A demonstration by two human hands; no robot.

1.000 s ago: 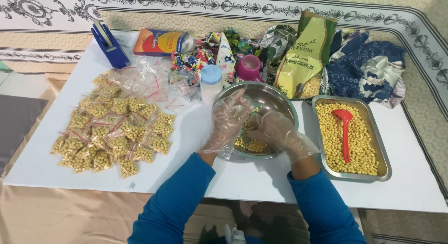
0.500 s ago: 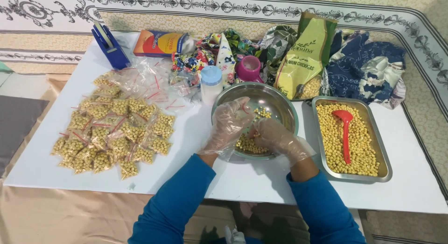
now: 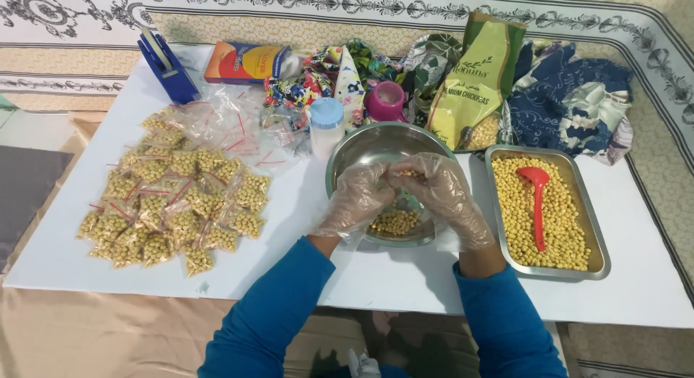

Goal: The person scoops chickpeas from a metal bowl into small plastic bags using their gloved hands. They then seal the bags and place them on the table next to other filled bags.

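White table [image 3: 405, 277] holds chickpeas [image 3: 394, 221] in steel bowl [image 3: 361, 148].

Bowl [image 3: 376, 150] between packets [image 3: 173, 197] — tray [image 3: 600, 255]

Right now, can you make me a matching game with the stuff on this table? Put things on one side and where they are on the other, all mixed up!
Things:
1. red scoop
2. blue tape dispenser
3. small filled bags
4. gloved hands, left hand and right hand

Places:
A. far left corner of the white table
B. over the round metal bowl
C. lying on the chickpeas in the rectangular metal tray
D. heaped on the left side of the table

Pairs: 1-C, 2-A, 3-D, 4-B
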